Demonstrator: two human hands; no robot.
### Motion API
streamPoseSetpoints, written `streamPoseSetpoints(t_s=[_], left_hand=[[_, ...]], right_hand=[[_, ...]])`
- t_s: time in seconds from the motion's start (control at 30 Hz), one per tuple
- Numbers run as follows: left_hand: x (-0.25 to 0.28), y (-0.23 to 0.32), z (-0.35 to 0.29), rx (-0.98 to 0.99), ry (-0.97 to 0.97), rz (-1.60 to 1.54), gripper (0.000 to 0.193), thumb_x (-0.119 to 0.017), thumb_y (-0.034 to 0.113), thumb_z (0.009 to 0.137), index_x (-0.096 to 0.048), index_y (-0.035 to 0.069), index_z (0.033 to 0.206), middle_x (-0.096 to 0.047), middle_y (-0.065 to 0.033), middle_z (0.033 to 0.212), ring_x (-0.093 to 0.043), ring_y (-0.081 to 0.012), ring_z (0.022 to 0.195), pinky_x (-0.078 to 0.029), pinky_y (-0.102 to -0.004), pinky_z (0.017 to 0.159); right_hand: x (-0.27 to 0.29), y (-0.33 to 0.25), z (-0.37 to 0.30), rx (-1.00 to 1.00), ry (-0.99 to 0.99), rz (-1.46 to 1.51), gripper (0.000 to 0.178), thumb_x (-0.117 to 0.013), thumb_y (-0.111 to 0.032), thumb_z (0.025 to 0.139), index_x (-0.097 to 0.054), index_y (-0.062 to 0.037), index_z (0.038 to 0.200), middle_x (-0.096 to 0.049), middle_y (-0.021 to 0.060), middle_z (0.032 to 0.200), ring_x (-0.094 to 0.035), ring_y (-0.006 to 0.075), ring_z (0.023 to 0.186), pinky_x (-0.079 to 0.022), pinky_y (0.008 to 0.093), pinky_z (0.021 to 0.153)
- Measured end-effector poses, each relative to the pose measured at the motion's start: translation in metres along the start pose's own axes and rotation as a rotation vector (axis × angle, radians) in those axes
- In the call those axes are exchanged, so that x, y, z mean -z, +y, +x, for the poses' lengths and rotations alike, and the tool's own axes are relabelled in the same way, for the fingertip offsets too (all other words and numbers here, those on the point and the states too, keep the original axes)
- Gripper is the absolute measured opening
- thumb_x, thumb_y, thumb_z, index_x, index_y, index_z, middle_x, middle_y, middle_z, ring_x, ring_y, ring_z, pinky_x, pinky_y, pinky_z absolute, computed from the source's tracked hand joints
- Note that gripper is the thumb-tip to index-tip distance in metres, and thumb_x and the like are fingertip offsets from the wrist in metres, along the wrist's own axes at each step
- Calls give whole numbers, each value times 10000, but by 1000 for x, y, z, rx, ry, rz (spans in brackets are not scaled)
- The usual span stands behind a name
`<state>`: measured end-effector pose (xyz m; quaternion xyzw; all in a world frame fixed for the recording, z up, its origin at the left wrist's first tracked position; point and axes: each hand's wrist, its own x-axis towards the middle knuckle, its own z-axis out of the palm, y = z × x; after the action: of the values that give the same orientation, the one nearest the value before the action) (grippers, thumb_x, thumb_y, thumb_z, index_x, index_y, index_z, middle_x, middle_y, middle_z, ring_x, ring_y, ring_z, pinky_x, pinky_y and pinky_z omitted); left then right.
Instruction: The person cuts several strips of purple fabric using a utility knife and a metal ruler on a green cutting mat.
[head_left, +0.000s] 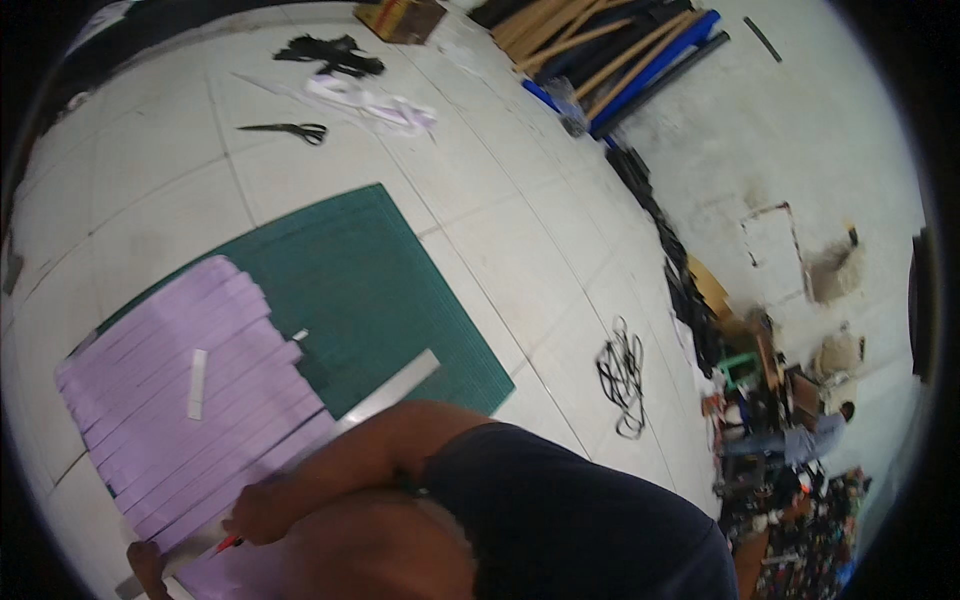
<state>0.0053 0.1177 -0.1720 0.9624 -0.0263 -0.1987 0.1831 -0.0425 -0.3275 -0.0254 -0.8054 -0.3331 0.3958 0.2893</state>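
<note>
Lilac fabric strips (pixel 190 395) lie side by side across a green cutting mat (pixel 385 290) on a white tiled floor (pixel 500 200). Near the picture's lower left, the right hand (pixel 262 513) is closed around a red-tipped cutter (pixel 227 544), pressing on the strips beside a long metal ruler (pixel 385 395). Only the fingertips of the left hand (pixel 148 562) show, resting at the ruler's near end; its grip cannot be told. Black scissors (pixel 290 129) lie well apart
</note>
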Motion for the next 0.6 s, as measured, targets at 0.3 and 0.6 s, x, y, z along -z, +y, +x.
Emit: streamPoseSetpoints(t_s=[0.3, 0.6], left_hand=[[67, -50, -2, -723, 21, 281, 194, -724, 225, 798, -704, 74, 918, -712, -142, 876, -663, -323, 795, -507, -466, 721], [76, -54, 6, -877, 85, 239, 255, -815, 227, 768, -716, 72, 945, -736, -105, 914, -688, -289, 811, -543, -408, 695]], right_hand=[[39, -76, -18, 18, 149, -372, 449, -576, -243, 883, -469, -56, 1278, -701, 129, 947, -692, 320, 883, -525, 471, 726], [37, -73, -25, -30, 153, -362, 416, -551, -273, 891, -482, -41, 1229, -705, 126, 914, -689, 331, 846, -505, 483, 690]])
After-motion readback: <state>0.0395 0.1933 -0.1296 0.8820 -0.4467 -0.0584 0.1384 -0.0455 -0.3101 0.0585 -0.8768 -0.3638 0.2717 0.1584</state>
